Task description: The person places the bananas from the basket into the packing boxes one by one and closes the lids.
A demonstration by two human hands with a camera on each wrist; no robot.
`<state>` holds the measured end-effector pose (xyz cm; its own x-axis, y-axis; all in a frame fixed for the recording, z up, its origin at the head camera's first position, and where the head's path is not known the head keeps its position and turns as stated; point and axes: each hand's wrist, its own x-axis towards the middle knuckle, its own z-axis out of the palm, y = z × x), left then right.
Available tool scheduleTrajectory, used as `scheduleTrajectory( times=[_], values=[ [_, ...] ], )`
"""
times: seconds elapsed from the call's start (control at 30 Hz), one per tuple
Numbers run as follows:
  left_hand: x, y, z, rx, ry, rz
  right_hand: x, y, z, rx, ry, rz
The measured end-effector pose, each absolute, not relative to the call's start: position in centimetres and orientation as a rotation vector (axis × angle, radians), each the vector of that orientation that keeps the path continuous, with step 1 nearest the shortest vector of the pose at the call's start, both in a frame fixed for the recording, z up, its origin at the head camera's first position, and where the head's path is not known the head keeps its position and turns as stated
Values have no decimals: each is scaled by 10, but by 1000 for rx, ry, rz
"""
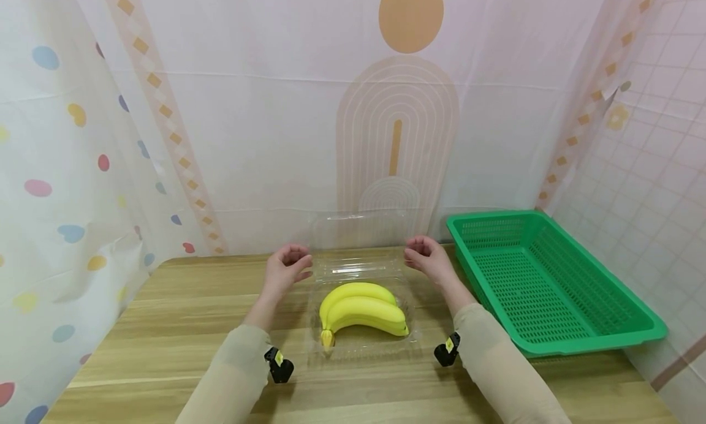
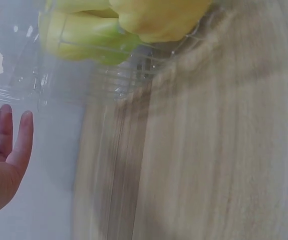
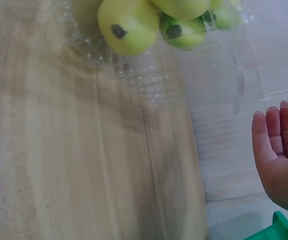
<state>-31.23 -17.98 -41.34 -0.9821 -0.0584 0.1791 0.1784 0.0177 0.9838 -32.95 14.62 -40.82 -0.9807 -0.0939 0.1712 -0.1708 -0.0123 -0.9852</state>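
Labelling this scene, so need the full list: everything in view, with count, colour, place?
Banana bunch: 1, yellow, in the container base; exact number of bananas unclear
Container base: 1, clear plastic, on the table, between the forearms
Hinged lid: 1, clear plastic, raised behind the base
Slotted basket: 1, green, right side of the table, empty
Table: 1, wood-brown, under the container
Backdrop cloth: panel count unclear, whitish with coloured motifs, behind the table and at both sides
Wrist cameras: 2, black, one per wrist
Sleeves: 2, cream, on the forearms
Left hand: 1, bare, by the lid's left edge
Right hand: 1, bare, by its right edge
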Motion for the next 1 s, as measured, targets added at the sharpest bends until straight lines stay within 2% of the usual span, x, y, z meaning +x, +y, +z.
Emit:
scheduleTrajectory(
  times=[0.6,1.0],
  values=[
    [-303,-187,-421,-354,-2157,-1934,-320,153,-417,511,-2246,1940],
    [-295,-194,-425,-480,-2221,-1637,-309,157,-416,530,-2375,1723]
  ],
)
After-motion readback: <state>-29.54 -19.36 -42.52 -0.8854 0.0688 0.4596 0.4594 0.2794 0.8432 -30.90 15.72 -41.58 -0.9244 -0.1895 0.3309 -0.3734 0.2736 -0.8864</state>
